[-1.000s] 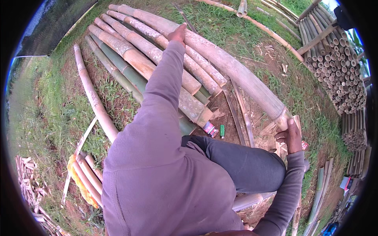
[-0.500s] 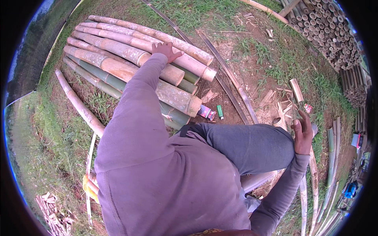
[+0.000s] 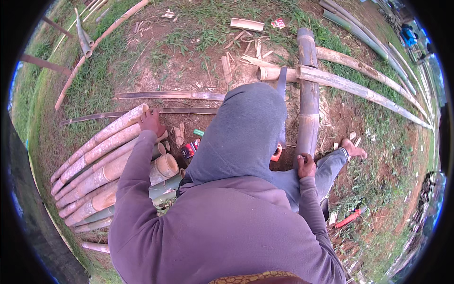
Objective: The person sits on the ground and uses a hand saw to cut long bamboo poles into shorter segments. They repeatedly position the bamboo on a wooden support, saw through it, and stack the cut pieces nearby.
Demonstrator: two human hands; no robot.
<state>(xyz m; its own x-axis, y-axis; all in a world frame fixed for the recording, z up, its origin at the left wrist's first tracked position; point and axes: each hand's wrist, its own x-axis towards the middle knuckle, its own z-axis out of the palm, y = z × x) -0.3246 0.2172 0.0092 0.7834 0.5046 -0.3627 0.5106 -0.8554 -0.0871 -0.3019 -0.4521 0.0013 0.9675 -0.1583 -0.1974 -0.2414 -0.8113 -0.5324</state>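
Observation:
My left hand (image 3: pixel 152 122) is at the near cut end of a bamboo pole (image 3: pixel 126 122), its fingers bent over the end of this outer pole in the stack at left. My right hand (image 3: pixel 306 165) rests by my lower leg, against the near end of a thick dark bamboo log (image 3: pixel 309 113). Its fingers are loosely bent, with no object visible in them. A handsaw blade (image 3: pixel 282 81) shows beyond my bent knee, and its orange handle (image 3: pixel 276 153) beside my thigh; the knee hides part of the saw. A slimmer bamboo pole (image 3: pixel 350 85) lies across the log.
Two dark split strips (image 3: pixel 175 95) lie ahead of my knee. A red-and-black packet (image 3: pixel 190 148) and a green lighter (image 3: pixel 198 132) are near the stack. A red-handled tool (image 3: pixel 349 218) lies at right, near my bare foot (image 3: pixel 353 149). Long bamboo poles (image 3: pixel 364 35) spread at upper right.
My view has swung right, bringing the log, saw and crossing pole into sight. My left hand has gone from lying on the poles to a pole's end; my right hand has lowered to the log.

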